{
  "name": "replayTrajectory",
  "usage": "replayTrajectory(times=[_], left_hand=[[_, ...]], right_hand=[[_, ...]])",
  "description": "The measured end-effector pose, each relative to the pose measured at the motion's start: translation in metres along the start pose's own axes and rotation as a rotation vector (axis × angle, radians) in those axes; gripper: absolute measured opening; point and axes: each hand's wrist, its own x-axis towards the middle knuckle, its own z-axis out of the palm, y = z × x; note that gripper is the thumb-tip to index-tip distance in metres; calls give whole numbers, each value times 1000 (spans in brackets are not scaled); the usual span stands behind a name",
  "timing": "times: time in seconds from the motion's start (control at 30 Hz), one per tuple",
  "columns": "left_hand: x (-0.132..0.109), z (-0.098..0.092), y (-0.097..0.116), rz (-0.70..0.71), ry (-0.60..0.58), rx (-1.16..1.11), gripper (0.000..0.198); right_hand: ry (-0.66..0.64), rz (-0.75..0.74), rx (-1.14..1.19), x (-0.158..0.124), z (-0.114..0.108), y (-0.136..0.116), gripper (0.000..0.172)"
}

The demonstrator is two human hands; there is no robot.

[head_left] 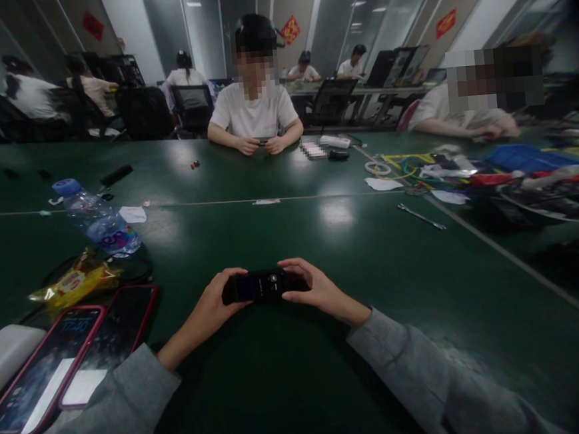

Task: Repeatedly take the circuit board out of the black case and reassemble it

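A small black device (259,287) with a lit screen is held between both hands, low over the middle of the green table (291,233). My left hand (219,295) grips its left end, with the thumb below and the fingers above. At the right end, my right hand (311,285) holds it between thumb and fingers in the same way. Small white marks show on the right part of the screen. Whether the device rests on the table or is slightly lifted, I cannot tell.
At the left lie two red-edged phones (43,370) (109,341), a white object (7,356), a yellow packet (77,282) and a tilted bottle (100,218). A wrench (421,216) and tangled cables (400,168) are at the right. Across the table sits a person (255,109).
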Motion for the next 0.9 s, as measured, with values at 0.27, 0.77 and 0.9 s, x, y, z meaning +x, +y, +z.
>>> replayTrajectory(times=[0.27,0.77,0.9], left_hand=[[2,-2,-1,-10,-6,-55,47],[2,-1,-6,-33,-16,7,49],[3,0,-6,-9,-6,21,49]], right_hand=[[-30,-36,-25,1,0,0,54],[19,-78,-220,-2,8,1,61],[111,-152,-360,-2,13,8,51]])
